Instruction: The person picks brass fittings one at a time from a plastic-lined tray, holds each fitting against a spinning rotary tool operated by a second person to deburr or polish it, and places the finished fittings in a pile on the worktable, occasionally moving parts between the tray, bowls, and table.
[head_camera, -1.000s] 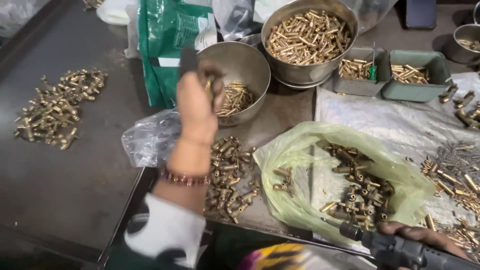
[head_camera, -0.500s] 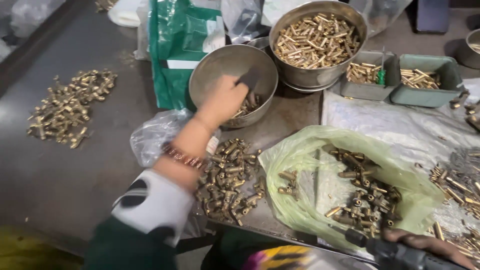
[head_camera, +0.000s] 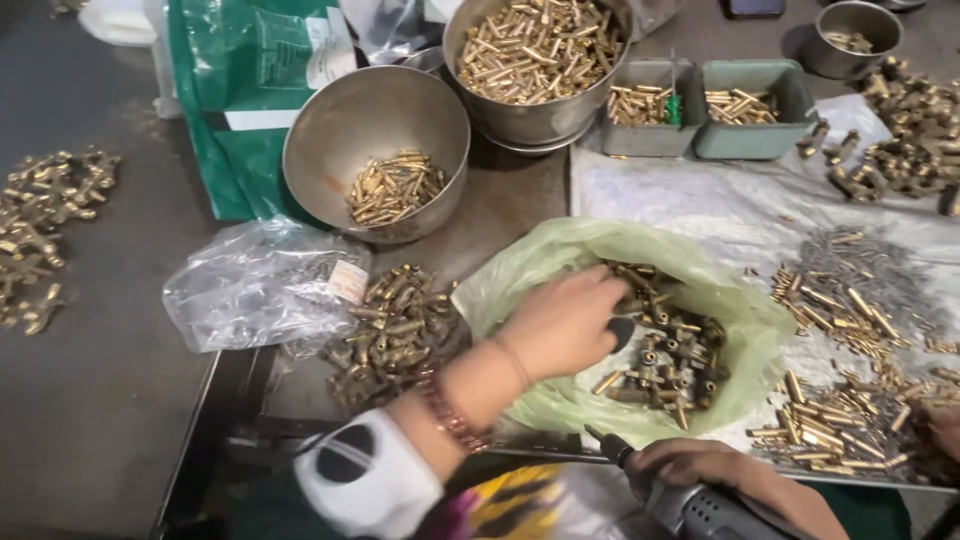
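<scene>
Dark metal table (head_camera: 90, 420) carries all. Green plastic bag (head_camera: 560, 250) lies open in front, brass fittings (head_camera: 665, 350) heaped inside. Steel bowl (head_camera: 330, 130) holds only small layer of brass pins (head_camera: 393, 187); deep pot (head_camera: 520, 115) behind is full. Judgement: sorting is partly done, much left in bag. Left hand (head_camera: 565, 325) reaches into bag, fingers curled onto fittings, pinch hidden. Right hand (head_camera: 700, 465) is wrapped around power tool (head_camera: 690, 505).
</scene>
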